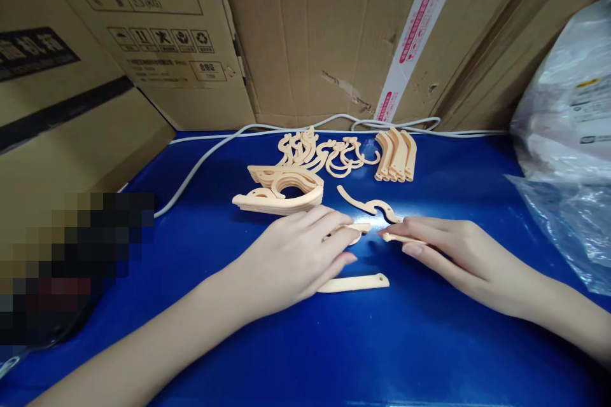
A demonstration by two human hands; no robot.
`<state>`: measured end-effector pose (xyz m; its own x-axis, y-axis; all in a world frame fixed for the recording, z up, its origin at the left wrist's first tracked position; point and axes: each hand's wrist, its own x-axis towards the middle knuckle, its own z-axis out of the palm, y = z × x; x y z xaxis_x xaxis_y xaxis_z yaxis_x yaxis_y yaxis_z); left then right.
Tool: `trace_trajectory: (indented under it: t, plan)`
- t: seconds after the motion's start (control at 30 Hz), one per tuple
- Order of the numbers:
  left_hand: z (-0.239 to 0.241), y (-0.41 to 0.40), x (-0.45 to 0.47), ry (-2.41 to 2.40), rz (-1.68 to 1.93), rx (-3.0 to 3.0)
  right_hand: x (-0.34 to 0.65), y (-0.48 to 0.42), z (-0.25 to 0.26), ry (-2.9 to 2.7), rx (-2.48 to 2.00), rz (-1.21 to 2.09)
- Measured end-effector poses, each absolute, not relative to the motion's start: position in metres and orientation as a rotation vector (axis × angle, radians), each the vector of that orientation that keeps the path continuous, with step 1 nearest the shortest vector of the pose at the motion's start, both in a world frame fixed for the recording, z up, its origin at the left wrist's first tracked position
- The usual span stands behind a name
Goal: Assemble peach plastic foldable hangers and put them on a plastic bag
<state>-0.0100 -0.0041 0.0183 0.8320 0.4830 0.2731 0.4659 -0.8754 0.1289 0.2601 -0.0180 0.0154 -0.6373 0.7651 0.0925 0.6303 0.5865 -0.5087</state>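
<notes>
Both my hands rest on a blue table top (429, 343). My left hand (296, 254) lies palm down, its fingertips closed on a small peach plastic piece (359, 229). My right hand (446, 248) pinches another thin peach piece (398, 238), tip to tip with the first. A flat peach bar (353, 283) lies just under my left fingers. A curved peach arm (367, 203) lies just beyond my fingertips.
Farther back lie a stack of wide peach hanger parts (279, 194), several hook pieces (329, 156) and a bundle of short bars (396, 156). A white cable (200, 162) runs along the back. Cardboard boxes (334, 38) wall the rear and left. Plastic bags (573, 140) sit right.
</notes>
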Motion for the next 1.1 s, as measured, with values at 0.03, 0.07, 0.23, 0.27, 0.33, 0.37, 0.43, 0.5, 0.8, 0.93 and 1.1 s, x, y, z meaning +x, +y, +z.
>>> trace_trajectory:
  t: [0.03,0.07,0.23,0.27,0.33,0.37,0.43,0.5,0.8,0.93,1.1]
  plan:
    - [0.018,-0.006,-0.008,0.746,0.483,2.914,0.260,-0.019,0.015,-2.529,-1.127,0.619]
    - [0.017,-0.009,-0.006,0.723,0.484,2.876,0.259,-0.019,0.016,-2.538,-1.121,0.611]
    - [0.009,-0.016,0.000,0.680,0.438,2.760,0.254,-0.022,0.016,-2.586,-1.088,0.574]
    - [0.008,-0.016,0.001,0.690,0.425,2.751,0.253,-0.022,0.016,-2.586,-1.087,0.568]
    - [0.005,-0.016,0.001,0.704,0.383,2.743,0.253,-0.022,0.014,-2.566,-1.093,0.568]
    - [0.004,-0.015,0.001,0.705,0.359,2.744,0.253,-0.022,0.013,-2.554,-1.093,0.572]
    - [0.003,-0.013,0.001,0.706,0.312,2.745,0.254,-0.023,0.011,-2.542,-1.087,0.571]
    - [0.003,-0.012,0.001,0.706,0.293,2.740,0.254,-0.023,0.009,-2.549,-1.092,0.552]
    - [0.009,-0.012,0.005,0.787,0.405,2.694,0.250,-0.027,0.011,-2.577,-1.246,0.575]
    - [0.008,-0.014,0.005,0.781,0.429,2.683,0.248,-0.029,0.014,-2.553,-1.261,0.677]
    - [0.008,-0.013,0.006,0.785,0.435,2.661,0.244,-0.030,0.015,-2.504,-1.263,0.727]
